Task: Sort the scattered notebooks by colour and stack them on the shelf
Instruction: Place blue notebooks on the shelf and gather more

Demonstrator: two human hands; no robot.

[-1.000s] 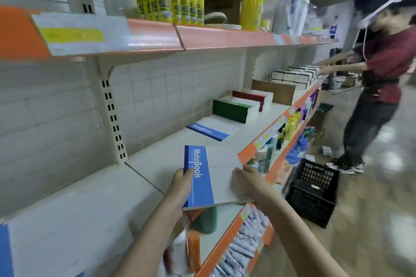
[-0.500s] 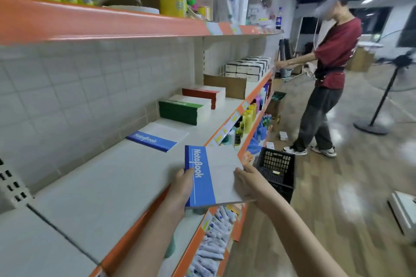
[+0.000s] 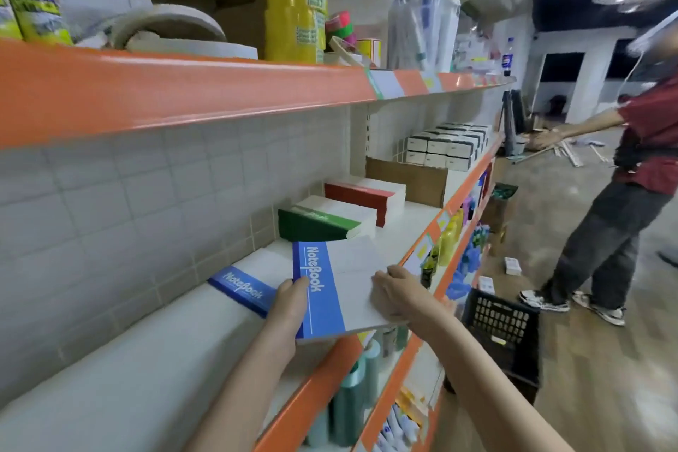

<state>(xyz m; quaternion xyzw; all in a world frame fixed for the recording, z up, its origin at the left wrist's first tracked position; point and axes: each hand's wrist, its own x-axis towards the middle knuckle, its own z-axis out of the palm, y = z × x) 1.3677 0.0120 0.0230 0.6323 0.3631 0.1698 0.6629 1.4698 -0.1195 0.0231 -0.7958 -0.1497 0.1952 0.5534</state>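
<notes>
Both hands, the left hand (image 3: pixel 290 299) at its spine and the right hand (image 3: pixel 398 292) on its cover, held a light, stiff-looking blue notebook (image 3: pixel 332 290) flat above the shelf (image 3: pixel 146 371), beside another blue notebook (image 3: pixel 244 288).

The held notebook (image 3: pixel 335 286) is white with a blue spine band lettered in white, like the blue-banded notebook (image 3: pixel 244 288) lying on the white, orange-edged shelf (image 3: pixel 319 374). Farther along stand a green stack (image 3: pixel 315 224) and a red stack (image 3: pixel 357 196). The crate (image 3: pixel 502 323) on the floor is black.
</notes>
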